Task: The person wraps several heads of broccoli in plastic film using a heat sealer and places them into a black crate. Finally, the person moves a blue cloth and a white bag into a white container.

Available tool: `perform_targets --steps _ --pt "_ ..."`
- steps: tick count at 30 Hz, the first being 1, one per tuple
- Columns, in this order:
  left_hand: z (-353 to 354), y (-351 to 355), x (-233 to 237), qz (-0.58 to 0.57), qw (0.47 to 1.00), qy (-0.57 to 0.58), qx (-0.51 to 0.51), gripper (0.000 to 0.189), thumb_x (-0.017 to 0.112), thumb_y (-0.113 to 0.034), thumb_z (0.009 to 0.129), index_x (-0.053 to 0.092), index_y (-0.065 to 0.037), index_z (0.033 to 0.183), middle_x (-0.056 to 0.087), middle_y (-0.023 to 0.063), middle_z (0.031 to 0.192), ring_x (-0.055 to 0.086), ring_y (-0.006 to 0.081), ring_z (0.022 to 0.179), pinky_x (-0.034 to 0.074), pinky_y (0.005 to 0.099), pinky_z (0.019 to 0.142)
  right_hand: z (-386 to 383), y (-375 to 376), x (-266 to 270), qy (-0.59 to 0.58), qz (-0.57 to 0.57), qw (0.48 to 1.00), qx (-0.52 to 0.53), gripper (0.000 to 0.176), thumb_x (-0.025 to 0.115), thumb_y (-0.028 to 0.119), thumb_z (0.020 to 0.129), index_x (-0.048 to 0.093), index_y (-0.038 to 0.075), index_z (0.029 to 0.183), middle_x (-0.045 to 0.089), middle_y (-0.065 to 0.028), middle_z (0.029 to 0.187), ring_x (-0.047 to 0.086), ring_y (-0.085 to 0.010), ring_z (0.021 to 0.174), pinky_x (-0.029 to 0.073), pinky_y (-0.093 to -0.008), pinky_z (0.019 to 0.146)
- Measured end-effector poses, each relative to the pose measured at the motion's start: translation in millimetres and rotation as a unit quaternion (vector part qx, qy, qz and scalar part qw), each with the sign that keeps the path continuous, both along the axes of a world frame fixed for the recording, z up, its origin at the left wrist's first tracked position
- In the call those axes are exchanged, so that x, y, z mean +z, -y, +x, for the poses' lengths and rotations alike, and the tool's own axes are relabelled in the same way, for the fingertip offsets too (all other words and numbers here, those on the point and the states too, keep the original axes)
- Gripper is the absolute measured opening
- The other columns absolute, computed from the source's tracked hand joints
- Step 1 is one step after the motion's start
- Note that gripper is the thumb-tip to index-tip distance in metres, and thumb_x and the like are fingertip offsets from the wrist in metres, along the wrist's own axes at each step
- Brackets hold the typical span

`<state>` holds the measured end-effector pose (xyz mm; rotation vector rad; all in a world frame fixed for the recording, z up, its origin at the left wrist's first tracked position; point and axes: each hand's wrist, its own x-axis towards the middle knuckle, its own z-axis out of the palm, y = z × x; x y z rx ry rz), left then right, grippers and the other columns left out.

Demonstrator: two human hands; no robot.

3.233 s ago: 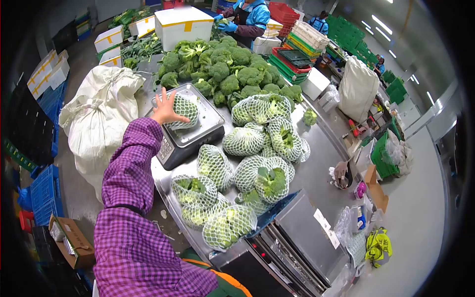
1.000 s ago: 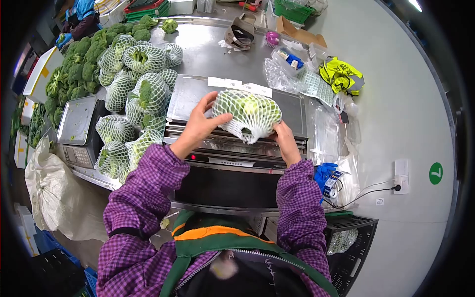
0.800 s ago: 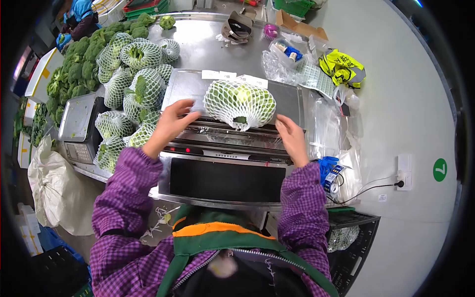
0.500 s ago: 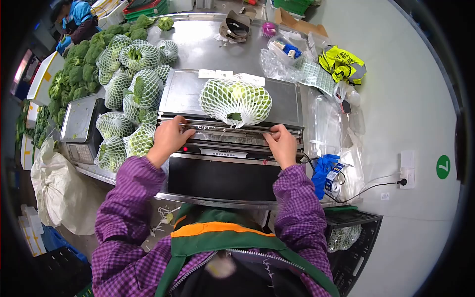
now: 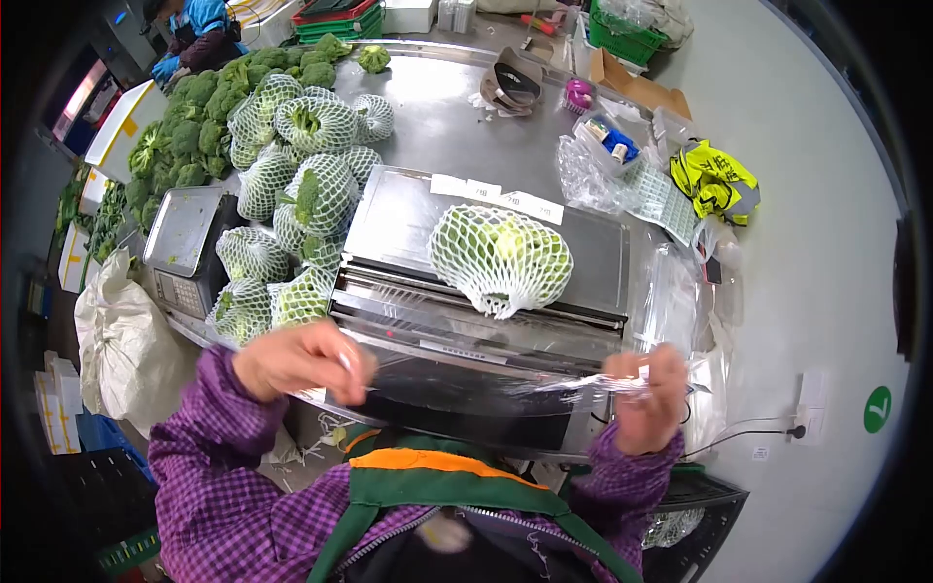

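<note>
Clear plastic film is stretched between my two hands, over the front of a film wrapping machine. My left hand is closed, pinching the film's left side. At the right, my right hand grips the bunched, shiny right end of it. Beyond the film, on the machine's metal top, lies a netted head of broccoli, its white foam net gathered toward me. White paper labels lie along the machine's far edge.
Loose broccoli and several netted heads are piled at the left, beside a scale. A cap, a yellow vest and plastic bags lie farther back. Another person is at the far left.
Both hands have come back toward me from the machine's roller slot, drawing film out over its dark front. The view has shifted, so the table appears farther right and lower.
</note>
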<state>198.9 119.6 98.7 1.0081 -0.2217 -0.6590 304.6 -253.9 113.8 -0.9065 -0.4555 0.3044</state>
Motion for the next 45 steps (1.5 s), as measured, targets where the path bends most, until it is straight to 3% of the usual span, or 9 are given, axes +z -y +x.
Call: perform_targets --steps 4,7,13,20,24,27,32,40,45 --pt "100.3 -10.0 49.4 -0.14 0.969 0.112 0.173 0.04 0.052 -0.032 0.094 0.063 -0.001 0.071 0.057 0.0069 0.062 0.057 0.0145 0.063 0.046 0.0319 0.058 93.2 -29.3 38.9 0.081 -0.001 0.995 -0.055 0.016 0.046 0.01 0.093 0.053 0.004 0.08 0.059 -0.0094 0.071 0.056 -0.0181 0.065 0.045 -0.0313 0.066" --pt "200.5 -1.7 -12.3 0.249 0.862 0.216 0.386 0.034 0.055 -0.032 0.094 0.068 -0.001 0.097 0.067 0.0077 0.09 0.06 0.0137 0.082 0.049 0.029 0.075 195.4 -73.3 -12.8 0.126 -0.158 0.977 -0.062 0.024 0.048 0.012 0.093 0.063 -0.003 0.103 0.066 -0.0118 0.1 0.06 -0.0218 0.101 0.043 -0.0344 0.096" --pt "178.6 2.7 -84.8 0.354 0.924 0.09 0.108 0.049 0.037 -0.036 0.101 0.047 -0.003 0.134 0.057 0.011 0.12 0.054 0.0197 0.105 0.041 0.0304 0.093 159.1 -41.8 -111.4 0.043 -0.312 0.933 0.175 0.08 0.075 0.026 0.078 0.031 0.004 0.141 0.04 -0.0135 0.139 0.036 -0.0241 0.133 0.031 -0.0365 0.108" --pt "149.4 23.7 -79.4 0.379 0.87 0.291 0.12 0.107 0.084 -0.029 0.067 0.017 0.002 0.146 0.04 0.0229 0.138 0.044 0.0282 0.124 0.035 0.0356 0.105 108.7 -38.4 -93.8 0.066 -0.384 0.915 0.111 0.105 0.086 0.017 0.063 0.022 0.004 0.145 0.041 -0.0125 0.138 0.041 -0.0214 0.127 0.036 -0.0346 0.104" --pt "106.7 23.3 -65.4 0.221 0.973 0.053 0.044 0.085 0.079 -0.027 0.075 0.033 0.007 0.137 0.055 0.0181 0.123 0.054 0.0199 0.109 0.044 0.0327 0.096 87.4 -22.2 -68.1 0.009 -0.316 0.932 0.177 0.08 0.074 0.028 0.08 0.029 0.003 0.142 0.054 -0.0112 0.124 0.056 -0.019 0.11 0.049 -0.0311 0.092" --pt "51.1 35.7 -49.3 0.059 0.949 -0.307 -0.03 0.072 0.056 -0.054 0.087 0.047 0.008 0.125 0.062 0.0183 0.11 0.067 0.0199 0.089 0.059 0.025 0.063 46.0 -20.6 -35.4 -0.392 -0.344 0.768 0.371 0.066 0.028 0.058 0.096 0.043 0.005 0.132 0.06 -0.0141 0.113 0.065 -0.0208 0.086 0.059 -0.03 0.064" --pt "-6.4 46.6 -88.1 -0.019 0.824 -0.559 -0.093 0.071 0.042 -0.066 0.087 0.06 -0.001 0.111 0.069 0.0157 0.087 0.07 0.0235 0.074 0.057 0.0224 0.046 -31.7 -0.3 -120.6 -0.68 -0.158 0.578 0.424 0.077 0.029 0.073 0.086 0.055 0.011 0.123 0.065 -0.0139 0.105 0.067 -0.025 0.079 0.058 -0.0339 0.069" --pt "-71.9 25.4 -111.2 -0.026 0.805 -0.592 -0.02 0.061 0.054 -0.056 0.087 0.06 0.003 0.102 0.067 0.0149 0.083 0.068 0.0171 0.069 0.059 0.0234 0.057 -81.3 16.5 -78.5 -0.417 -0.418 0.662 0.461 0.046 0.047 0.033 0.098 0.052 -0.007 0.121 0.062 -0.0136 0.11 0.061 -0.0188 0.096 0.048 -0.0289 0.087" --pt "-133.7 31.6 -83.6 0.212 0.94 -0.265 0.03 0.03 0.055 -0.028 0.095 0.06 0.0 0.104 0.064 0.0037 0.087 0.057 0.0092 0.079 0.047 0.0244 0.072 -118.9 10.3 -90.6 -0.323 -0.368 0.868 0.077 0.028 0.042 0.02 0.1 0.059 -0.002 0.098 0.064 -0.0079 0.09 0.06 -0.011 0.079 0.049 -0.0257 0.072"
